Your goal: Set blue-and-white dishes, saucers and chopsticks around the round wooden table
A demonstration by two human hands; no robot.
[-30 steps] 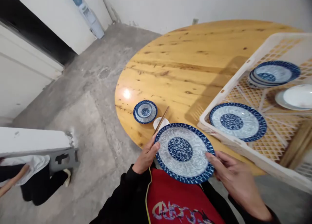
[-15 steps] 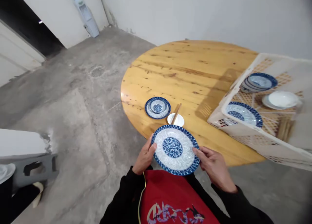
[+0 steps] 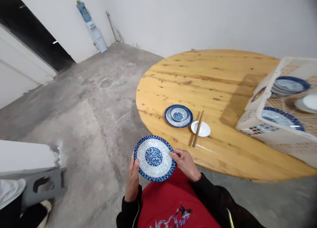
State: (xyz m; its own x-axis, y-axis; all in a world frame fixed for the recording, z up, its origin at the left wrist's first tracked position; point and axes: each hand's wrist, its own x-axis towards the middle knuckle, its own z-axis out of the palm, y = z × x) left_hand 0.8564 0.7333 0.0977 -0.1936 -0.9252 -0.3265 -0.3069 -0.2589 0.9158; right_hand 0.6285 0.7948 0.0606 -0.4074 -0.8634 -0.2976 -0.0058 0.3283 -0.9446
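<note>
Between my hands is a blue-rimmed white plate [image 3: 154,157], face up and off the table's near left edge. My left hand [image 3: 132,177] grips its left rim, thumb on top. The right rim is pinched by my right hand [image 3: 186,164]. On the wooden table [image 3: 198,81], just beyond, a smaller patterned bowl [image 3: 178,113] rests on another blue-rimmed plate [image 3: 170,122]. Beside them stands a small white dish [image 3: 204,129] with a pair of chopsticks [image 3: 198,129] lying across it.
At the table's right is a white plastic crate [image 3: 257,114] holding stacked blue-rimmed bowls [image 3: 289,85], a plate [image 3: 282,119] and white crockery [image 3: 310,103]. A grey stool [image 3: 47,185] and part of a seated person are at lower left. A water dispenser [image 3: 95,34] stands by the far wall.
The plate in my hands has moved left, away from the small white dish and off the table's edge. The view has turned left, so table and crate appear farther right.
</note>
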